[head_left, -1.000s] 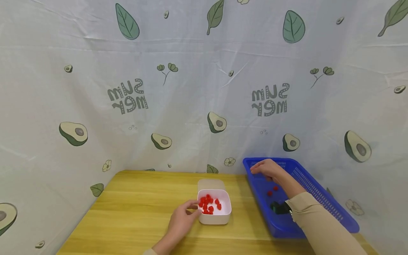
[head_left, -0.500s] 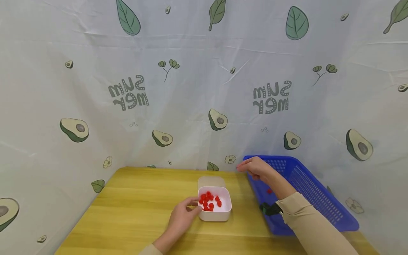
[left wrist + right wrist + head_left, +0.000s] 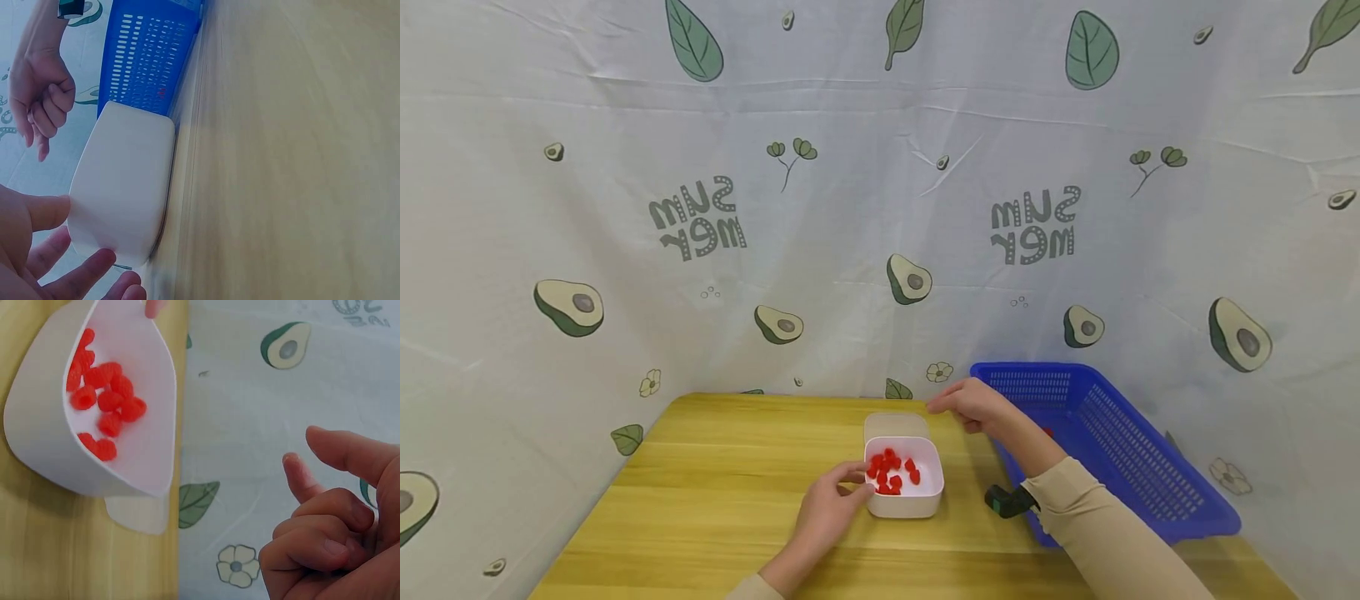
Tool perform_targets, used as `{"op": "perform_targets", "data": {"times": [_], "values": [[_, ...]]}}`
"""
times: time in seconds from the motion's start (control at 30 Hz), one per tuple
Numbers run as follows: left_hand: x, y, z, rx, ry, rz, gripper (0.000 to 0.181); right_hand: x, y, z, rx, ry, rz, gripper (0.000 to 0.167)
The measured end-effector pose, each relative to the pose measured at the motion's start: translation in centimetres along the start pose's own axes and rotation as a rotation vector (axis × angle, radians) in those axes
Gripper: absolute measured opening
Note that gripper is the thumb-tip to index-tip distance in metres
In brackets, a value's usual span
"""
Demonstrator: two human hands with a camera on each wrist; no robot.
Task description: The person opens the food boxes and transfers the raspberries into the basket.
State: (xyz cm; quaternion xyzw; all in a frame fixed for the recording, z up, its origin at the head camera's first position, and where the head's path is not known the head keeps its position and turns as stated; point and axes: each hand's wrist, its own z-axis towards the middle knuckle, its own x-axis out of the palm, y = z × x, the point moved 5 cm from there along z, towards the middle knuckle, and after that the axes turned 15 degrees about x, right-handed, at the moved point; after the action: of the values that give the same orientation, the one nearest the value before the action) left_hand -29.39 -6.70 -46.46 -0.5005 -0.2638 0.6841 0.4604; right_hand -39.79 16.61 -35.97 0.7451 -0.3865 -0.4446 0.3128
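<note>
A white square box (image 3: pixel 904 507) holds several red raspberries (image 3: pixel 109 400), which lie along the left and near part of its pink-white inside. My left hand (image 3: pixel 831 508) grips its left wall, with thumb and fingers at the rim and the outer side. Behind the box, slightly to its right, my right hand (image 3: pixel 973 407) hangs in the air. Its thumb and index finger stretch out with a gap between them, while the other fingers curl in. I see nothing held there in the right wrist view.
A blue perforated basket (image 3: pixel 1138 454) stands right of the box, partly under the right forearm. Inside it a bit of red (image 3: pixel 1048 432) shows. A pale lid (image 3: pixel 897 426) lies behind the box. A printed curtain (image 3: pixel 835 208) hangs beyond the wooden table (image 3: pixel 722 483).
My right hand has moved left out of the blue basket to a spot behind the box's right side. The left hand has stayed on the box.
</note>
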Motion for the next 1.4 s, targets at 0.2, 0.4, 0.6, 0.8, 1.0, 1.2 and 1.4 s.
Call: {"op": "perform_targets", "data": {"times": [0.2,0.4,0.6,0.8,1.0,1.2,1.4], "values": [[-0.1,0.0,0.1,-0.004,0.001,-0.008,0.034,2.3,-0.1,0.2,0.021,0.035,-0.018,0.027],[-0.1,0.2,0.1,-0.014,0.007,-0.006,0.033,4.4,-0.6,0.6,0.04,0.108,0.027,0.024],[-0.1,0.1,0.1,-0.008,0.01,-0.004,0.034,6.1,-1.6,1.3,0.041,0.154,0.044,0.03],[-0.2,0.1,0.0,-0.009,0.008,-0.005,0.034,7.9,-2.2,1.9,0.02,0.195,0.048,0.029],[-0.2,0.1,0.0,-0.009,0.01,-0.008,0.033,9.2,-2.6,2.1,0.007,0.195,0.016,0.025],[-0.1,0.1,0.0,0.007,0.002,0.004,0.031,10.1,-3.2,2.3,0.016,0.159,-0.02,0.016],[-0.2,-0.1,0.0,0.029,-0.005,0.006,0.03,11.3,-3.9,2.5,0.017,0.14,-0.058,0.015]]}}
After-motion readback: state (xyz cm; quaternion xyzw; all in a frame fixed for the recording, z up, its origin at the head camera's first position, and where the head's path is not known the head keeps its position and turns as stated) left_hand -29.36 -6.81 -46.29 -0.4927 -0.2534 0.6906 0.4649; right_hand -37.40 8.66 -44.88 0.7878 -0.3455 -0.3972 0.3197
